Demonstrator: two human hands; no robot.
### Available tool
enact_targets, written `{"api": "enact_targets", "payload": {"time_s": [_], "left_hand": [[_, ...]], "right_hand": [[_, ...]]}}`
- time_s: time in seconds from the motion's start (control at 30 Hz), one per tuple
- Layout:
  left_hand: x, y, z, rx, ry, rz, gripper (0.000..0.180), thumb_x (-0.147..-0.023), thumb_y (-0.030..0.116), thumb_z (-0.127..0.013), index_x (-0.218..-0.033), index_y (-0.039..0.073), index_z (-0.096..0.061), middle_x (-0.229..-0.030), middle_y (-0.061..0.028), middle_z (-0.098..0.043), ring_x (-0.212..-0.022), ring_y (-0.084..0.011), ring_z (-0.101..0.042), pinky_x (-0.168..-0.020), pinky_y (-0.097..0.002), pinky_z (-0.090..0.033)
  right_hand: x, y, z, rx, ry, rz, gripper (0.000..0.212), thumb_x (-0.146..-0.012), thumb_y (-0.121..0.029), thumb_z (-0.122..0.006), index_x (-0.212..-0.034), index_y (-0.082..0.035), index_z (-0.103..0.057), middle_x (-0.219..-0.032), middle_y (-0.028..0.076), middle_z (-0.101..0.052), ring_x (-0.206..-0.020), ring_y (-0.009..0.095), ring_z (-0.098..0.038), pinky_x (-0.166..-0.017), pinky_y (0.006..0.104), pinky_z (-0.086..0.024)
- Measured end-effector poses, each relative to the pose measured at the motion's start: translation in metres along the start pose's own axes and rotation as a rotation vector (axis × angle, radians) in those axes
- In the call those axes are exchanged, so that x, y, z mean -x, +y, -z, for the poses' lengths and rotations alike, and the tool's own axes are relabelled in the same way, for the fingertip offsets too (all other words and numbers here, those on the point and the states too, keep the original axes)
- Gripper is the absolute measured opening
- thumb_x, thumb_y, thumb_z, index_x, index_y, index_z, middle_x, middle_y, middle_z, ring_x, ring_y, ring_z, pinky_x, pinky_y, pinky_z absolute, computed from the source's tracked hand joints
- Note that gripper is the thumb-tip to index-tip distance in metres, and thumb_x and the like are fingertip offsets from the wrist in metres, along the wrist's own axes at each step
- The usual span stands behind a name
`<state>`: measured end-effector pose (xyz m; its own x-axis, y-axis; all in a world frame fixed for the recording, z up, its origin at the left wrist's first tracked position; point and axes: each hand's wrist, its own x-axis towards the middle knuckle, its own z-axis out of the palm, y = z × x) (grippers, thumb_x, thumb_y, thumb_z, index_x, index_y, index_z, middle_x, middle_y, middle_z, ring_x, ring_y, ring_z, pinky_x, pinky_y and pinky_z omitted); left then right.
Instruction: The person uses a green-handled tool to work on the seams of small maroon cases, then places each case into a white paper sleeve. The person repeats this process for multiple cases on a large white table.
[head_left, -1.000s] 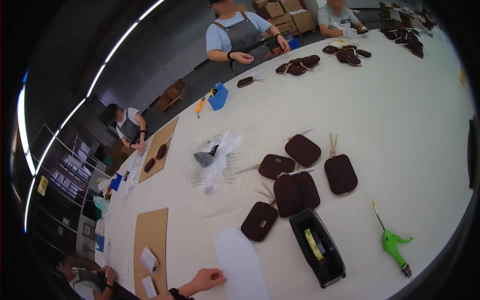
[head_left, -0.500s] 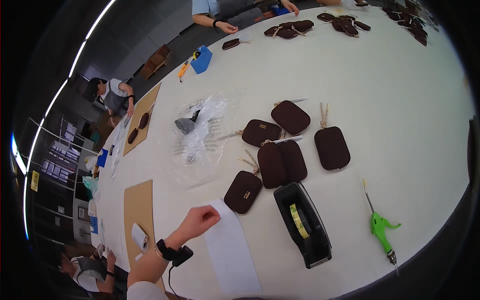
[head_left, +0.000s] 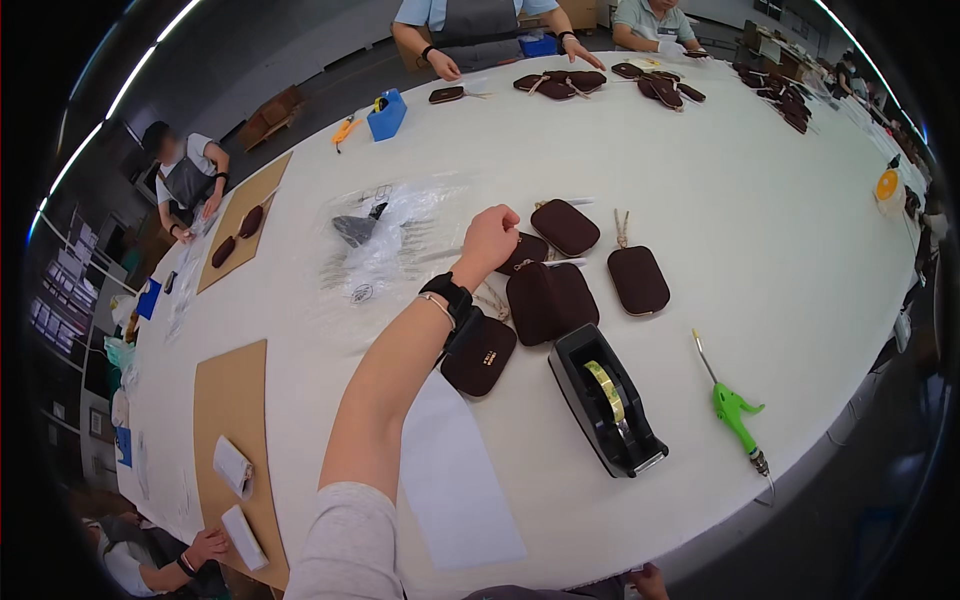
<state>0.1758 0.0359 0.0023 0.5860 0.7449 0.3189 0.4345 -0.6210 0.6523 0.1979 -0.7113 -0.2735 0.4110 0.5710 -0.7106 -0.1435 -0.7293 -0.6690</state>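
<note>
My left hand [head_left: 490, 236] reaches over a dark brown zip pouch [head_left: 527, 252], covering part of it. Its fingers are curled together, and what they hold, if anything, is hidden. Around it lie more brown pouches: one just beyond [head_left: 566, 229], one to the right with a braided cord pull [head_left: 638, 280], a pair side by side [head_left: 550, 305], and one under my wrist [head_left: 482, 358]. Only a bit of my right hand [head_left: 648, 582] shows at the lower edge, its fingers not readable.
A black tape dispenser [head_left: 612, 410], a green air gun [head_left: 735, 412] and white paper [head_left: 455, 490] lie near me. Crumpled clear plastic [head_left: 400, 250] is farther left, brown boards [head_left: 235, 390] beyond it. Co-workers sit around the table, with pouches [head_left: 560, 84] at the far side.
My left hand has moved forward and right, from above the white paper to the pouches. The view has shifted, and part of my right hand now shows at the lower edge.
</note>
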Motion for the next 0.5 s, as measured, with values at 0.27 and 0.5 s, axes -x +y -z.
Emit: {"api": "enact_targets", "payload": {"time_s": [0.27, 0.5], "left_hand": [[-0.023, 0.118, -0.100, -0.545, -0.864, -0.690, 0.087, -0.063, 0.011, -0.077, -0.141, 0.021, -0.038, -0.151, 0.0016, -0.032, -0.141, -0.0273, -0.025, -0.109, -0.0477, -0.029], [-0.047, 0.108, -0.103, -0.142, -0.754, -0.246, 0.088, -0.057, 0.037, -0.077, -0.134, 0.009, -0.044, -0.122, -0.0201, -0.045, -0.115, -0.0357, -0.049, -0.095, -0.0455, -0.044]], "right_hand": [[-0.014, 0.095, -0.006, 0.064, 0.004, -0.133, 0.043, -0.086, -0.022, -0.067, -0.120, 0.001, -0.053, -0.094, 0.010, -0.067, -0.074, 0.015, -0.063, -0.057, 0.0291, -0.052], [0.016, 0.012, -0.010, -0.165, 0.019, -0.012, 0.029, -0.093, -0.027, -0.062, -0.105, 0.000, -0.060, -0.087, 0.007, -0.064, -0.069, 0.015, -0.056, -0.059, 0.0309, -0.047]]}}
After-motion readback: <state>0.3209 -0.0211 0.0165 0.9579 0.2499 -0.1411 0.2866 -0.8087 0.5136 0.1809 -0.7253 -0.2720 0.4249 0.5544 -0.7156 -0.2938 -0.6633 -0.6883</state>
